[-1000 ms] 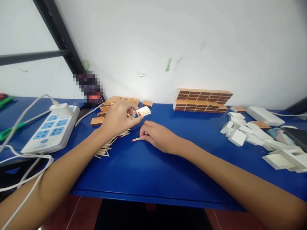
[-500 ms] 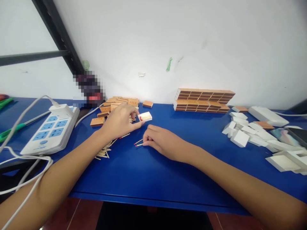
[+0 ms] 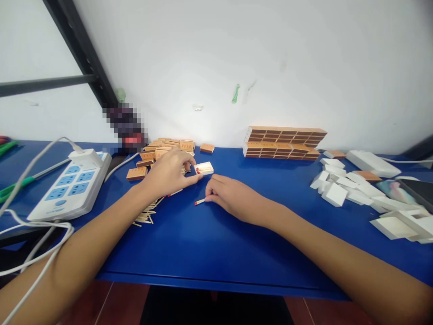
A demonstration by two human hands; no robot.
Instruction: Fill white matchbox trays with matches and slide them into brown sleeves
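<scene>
My left hand (image 3: 171, 169) is closed on one end of a small white matchbox tray (image 3: 209, 169), thumb at the near side and fingers behind. Red-headed matches lie inside the tray. Just right of it and nearer to me, my right hand (image 3: 225, 196) pinches matches (image 3: 200, 201) by their plain ends. Their red heads point left, close together, so their number is hard to tell. Below my left wrist is a pile of loose matches (image 3: 145, 217), partly hidden by my forearm. Behind my left hand, orange-brown matchboxes (image 3: 137, 174) lie heaped with more matches.
At the wall stand stacked matchboxes (image 3: 280, 149), with a single matchbox (image 3: 207, 148) left of them. White trays (image 3: 334, 194) lie jumbled at the right, beside a phone (image 3: 417, 192). A power strip (image 3: 72, 185) with white cables sits at the left of the blue table (image 3: 203, 253).
The matches in my right hand were spread apart and now lie together. That hand has shifted slightly right. My left hand keeps its hold on the tray.
</scene>
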